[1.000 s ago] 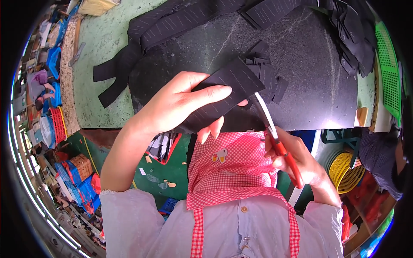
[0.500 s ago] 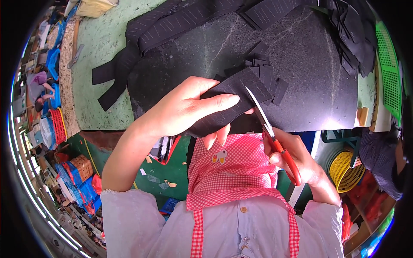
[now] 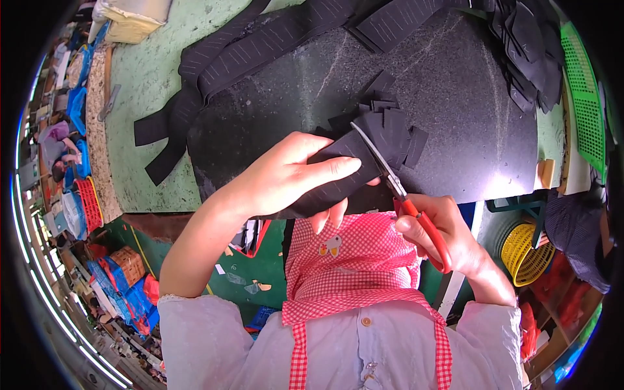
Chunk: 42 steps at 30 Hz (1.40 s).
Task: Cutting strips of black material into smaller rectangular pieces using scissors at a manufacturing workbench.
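My left hand (image 3: 296, 172) is closed round a black fabric strip (image 3: 344, 156) marked with short pale lines, thumb on top and fingers beneath. My right hand (image 3: 439, 231) grips red-handled scissors (image 3: 426, 229). Their blades lie along the strip's right end, close to my left fingertips. Just beyond the blades, small cut black pieces (image 3: 388, 130) lie heaped on the dark board (image 3: 273, 104). Long marked black strips (image 3: 279, 45) curve along the board's far side and hang over its left edge.
A thick stack of black pieces (image 3: 528, 55) sits at the far right, beside a green perforated basket (image 3: 583, 97). The green table (image 3: 140, 78) extends to the left. Below on the right stands a yellow basket (image 3: 525, 257). A pale block (image 3: 133, 19) rests at the far left.
The strip's end beyond the scissors has come away, and another piece lies on the heap. The scissor blades have moved left, nearer my left thumb.
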### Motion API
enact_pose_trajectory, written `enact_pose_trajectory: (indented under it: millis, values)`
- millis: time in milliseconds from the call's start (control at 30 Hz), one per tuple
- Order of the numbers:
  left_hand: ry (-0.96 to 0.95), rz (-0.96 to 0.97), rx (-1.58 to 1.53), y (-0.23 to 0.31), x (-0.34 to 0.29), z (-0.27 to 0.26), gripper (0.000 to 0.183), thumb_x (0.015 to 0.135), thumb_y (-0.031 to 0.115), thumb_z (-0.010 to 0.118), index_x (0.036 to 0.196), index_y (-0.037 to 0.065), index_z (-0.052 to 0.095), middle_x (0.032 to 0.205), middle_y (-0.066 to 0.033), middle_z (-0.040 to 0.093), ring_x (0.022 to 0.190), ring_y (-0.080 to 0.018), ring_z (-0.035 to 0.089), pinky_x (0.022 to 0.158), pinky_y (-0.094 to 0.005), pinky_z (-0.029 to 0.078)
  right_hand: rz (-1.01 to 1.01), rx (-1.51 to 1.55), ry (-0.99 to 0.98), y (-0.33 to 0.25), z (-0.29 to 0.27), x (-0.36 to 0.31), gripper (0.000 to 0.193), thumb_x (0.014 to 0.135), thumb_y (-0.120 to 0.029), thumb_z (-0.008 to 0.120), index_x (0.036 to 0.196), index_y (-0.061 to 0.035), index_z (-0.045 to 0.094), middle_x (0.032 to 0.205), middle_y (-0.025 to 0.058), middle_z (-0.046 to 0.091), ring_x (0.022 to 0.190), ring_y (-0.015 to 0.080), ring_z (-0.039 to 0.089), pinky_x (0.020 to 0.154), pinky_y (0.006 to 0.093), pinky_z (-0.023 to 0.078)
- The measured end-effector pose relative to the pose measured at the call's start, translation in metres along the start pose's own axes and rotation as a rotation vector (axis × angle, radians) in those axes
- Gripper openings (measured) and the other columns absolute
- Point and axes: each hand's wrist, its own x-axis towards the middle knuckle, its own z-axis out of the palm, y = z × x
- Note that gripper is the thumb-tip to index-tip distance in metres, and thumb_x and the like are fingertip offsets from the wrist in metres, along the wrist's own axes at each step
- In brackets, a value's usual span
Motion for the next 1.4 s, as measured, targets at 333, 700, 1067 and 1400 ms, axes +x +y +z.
enact_pose_trajectory:
  millis: [333,700,1067,1400]
  values:
    - [-0.125,-0.212,0.028,-0.007,-0.006,0.021,0.027,0.104,0.021,0.049,0.102,-0.004,0.057,0.075,-0.0134,0.068,0.056,-0.0168,0.065,0.052,-0.0281,0.053,-0.293,0.239,0.070,-0.001,-0.001,0.015,0.032,0.078,0.004,0.077,0.092,-0.0053,0.049,0.084,0.0029,0.062,0.084,0.0111,0.064,0.076,0.0240,0.051]
    - [0.095,-0.151,0.184,-0.012,-0.024,0.032,0.026,0.101,0.022,0.054,0.091,-0.002,0.061,0.067,-0.0078,0.065,0.048,-0.0101,0.058,0.045,-0.0242,0.047,-0.369,0.144,0.220,-0.004,0.006,0.009,0.032,0.079,0.007,0.075,0.091,-0.0047,0.048,0.085,0.0031,0.059,0.079,0.0097,0.062,0.075,0.0233,0.052]
    - [0.202,0.012,0.163,0.002,-0.035,0.014,0.030,0.101,0.023,0.056,0.085,-0.002,0.061,0.063,-0.0069,0.064,0.045,-0.0094,0.055,0.043,-0.0236,0.043,-0.269,0.196,0.002,0.027,-0.005,-0.018,0.043,0.096,-0.045,0.061,0.101,-0.0029,0.051,0.080,0.0011,0.052,0.069,0.0069,0.049,0.064,0.0248,0.045]
    - [0.221,0.085,0.192,0.010,-0.025,0.014,0.027,0.101,0.018,0.054,0.089,-0.005,0.061,0.059,-0.0107,0.062,0.040,-0.0107,0.052,0.038,-0.0248,0.041,-0.207,-0.213,-0.120,0.021,-0.003,-0.014,0.057,0.083,-0.051,0.074,0.091,0.0008,0.052,0.071,0.0097,0.049,0.067,0.0164,0.048,0.063,0.0339,0.041]
